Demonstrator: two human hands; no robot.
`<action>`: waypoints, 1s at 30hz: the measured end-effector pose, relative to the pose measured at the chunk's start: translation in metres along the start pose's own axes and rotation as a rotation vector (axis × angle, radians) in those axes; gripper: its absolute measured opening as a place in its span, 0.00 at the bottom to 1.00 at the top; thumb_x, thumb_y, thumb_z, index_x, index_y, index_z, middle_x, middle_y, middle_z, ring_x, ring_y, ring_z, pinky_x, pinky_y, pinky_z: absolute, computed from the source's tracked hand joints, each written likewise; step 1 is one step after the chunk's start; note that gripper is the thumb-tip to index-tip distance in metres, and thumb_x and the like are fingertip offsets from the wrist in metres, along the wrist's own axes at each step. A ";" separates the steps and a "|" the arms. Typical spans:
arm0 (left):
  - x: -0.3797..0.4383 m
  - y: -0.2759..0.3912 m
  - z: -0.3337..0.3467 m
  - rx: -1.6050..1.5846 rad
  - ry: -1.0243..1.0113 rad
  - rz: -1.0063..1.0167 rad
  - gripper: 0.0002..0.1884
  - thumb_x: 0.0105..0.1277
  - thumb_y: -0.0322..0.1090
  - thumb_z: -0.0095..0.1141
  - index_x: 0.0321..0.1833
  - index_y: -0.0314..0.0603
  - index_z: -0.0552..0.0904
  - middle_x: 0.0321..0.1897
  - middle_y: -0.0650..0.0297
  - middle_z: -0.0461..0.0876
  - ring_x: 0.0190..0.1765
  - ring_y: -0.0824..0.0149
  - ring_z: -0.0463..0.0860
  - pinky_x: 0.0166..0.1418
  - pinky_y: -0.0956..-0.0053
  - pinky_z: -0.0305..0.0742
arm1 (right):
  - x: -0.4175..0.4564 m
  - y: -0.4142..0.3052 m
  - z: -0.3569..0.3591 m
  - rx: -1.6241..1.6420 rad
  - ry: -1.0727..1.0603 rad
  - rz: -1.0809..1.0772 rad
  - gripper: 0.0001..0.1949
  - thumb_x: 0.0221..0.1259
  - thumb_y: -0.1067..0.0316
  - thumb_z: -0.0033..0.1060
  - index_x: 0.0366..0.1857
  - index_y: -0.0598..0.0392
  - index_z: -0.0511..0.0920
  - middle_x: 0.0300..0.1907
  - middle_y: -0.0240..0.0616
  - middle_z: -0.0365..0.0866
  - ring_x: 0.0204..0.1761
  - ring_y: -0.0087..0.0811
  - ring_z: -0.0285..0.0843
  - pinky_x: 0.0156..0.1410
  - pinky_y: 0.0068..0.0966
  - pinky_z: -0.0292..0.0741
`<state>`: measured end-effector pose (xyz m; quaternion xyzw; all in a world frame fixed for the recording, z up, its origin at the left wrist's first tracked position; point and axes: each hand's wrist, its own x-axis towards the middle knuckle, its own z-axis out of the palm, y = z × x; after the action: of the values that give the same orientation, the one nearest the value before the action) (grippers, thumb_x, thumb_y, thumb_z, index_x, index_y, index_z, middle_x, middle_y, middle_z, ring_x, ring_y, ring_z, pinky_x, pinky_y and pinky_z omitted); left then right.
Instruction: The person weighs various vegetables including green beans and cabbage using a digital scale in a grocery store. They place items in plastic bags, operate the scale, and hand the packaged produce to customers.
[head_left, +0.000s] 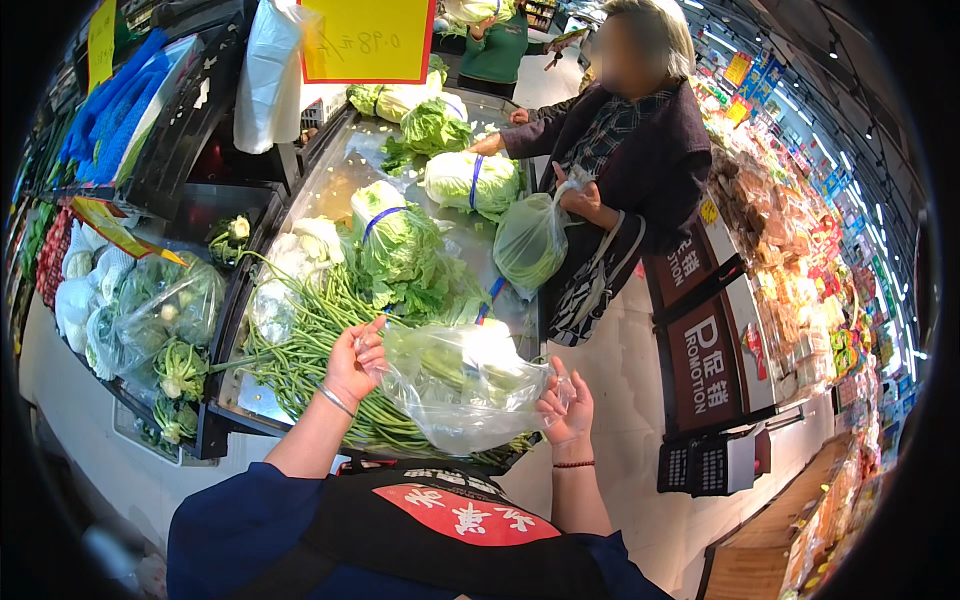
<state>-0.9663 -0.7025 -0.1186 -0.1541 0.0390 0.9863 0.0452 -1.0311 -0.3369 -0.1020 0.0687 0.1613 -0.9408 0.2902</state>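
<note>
Between my hands a clear plastic bag (465, 405) is stretched wide, with a bright glare on its film. My left hand (358, 360) pinches the bag's left side, wearing a silver bangle at the wrist. At the opposite side my right hand (564, 401) grips the film, a red bead bracelet below it. Under and behind the bag lie long green beans (315, 330) in a loose heap. Just beyond stands a napa cabbage (386, 232) tied with blue tape, and another taped napa cabbage (472, 182) lies farther back. Whether the bag holds anything cannot be made out.
Across the metal display counter (330, 180) a person (622, 135) touches the far cabbage and holds a bag of greens (531, 244). Cauliflower (277, 300) sits at the left. A yellow price sign (367, 37) and a plastic bag roll (270, 82) hang above.
</note>
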 end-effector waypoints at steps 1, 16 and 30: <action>-0.001 0.000 0.000 -0.001 0.004 -0.004 0.18 0.68 0.38 0.41 0.57 0.38 0.71 0.18 0.74 0.69 0.15 0.77 0.61 0.23 0.80 0.59 | -0.001 0.001 -0.001 0.006 0.003 -0.001 0.20 0.67 0.55 0.43 0.59 0.49 0.70 0.35 0.38 0.81 0.15 0.20 0.58 0.26 0.20 0.61; -0.021 -0.024 -0.001 0.222 0.017 -0.052 0.13 0.71 0.35 0.44 0.55 0.42 0.73 0.17 0.74 0.61 0.16 0.80 0.58 0.20 0.84 0.55 | -0.017 0.011 0.004 -0.019 0.010 -0.058 0.19 0.67 0.57 0.43 0.58 0.52 0.71 0.35 0.40 0.83 0.12 0.18 0.57 0.22 0.16 0.59; -0.048 -0.060 -0.014 0.272 0.065 -0.201 0.14 0.72 0.36 0.39 0.56 0.41 0.72 0.17 0.73 0.61 0.16 0.79 0.58 0.22 0.84 0.55 | -0.036 0.015 -0.022 -0.021 0.087 -0.061 0.15 0.64 0.61 0.45 0.51 0.52 0.76 0.31 0.38 0.83 0.10 0.18 0.56 0.23 0.17 0.59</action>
<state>-0.9104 -0.6478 -0.1213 -0.1817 0.1581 0.9568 0.1629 -0.9923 -0.3220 -0.1184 0.1013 0.1858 -0.9436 0.2548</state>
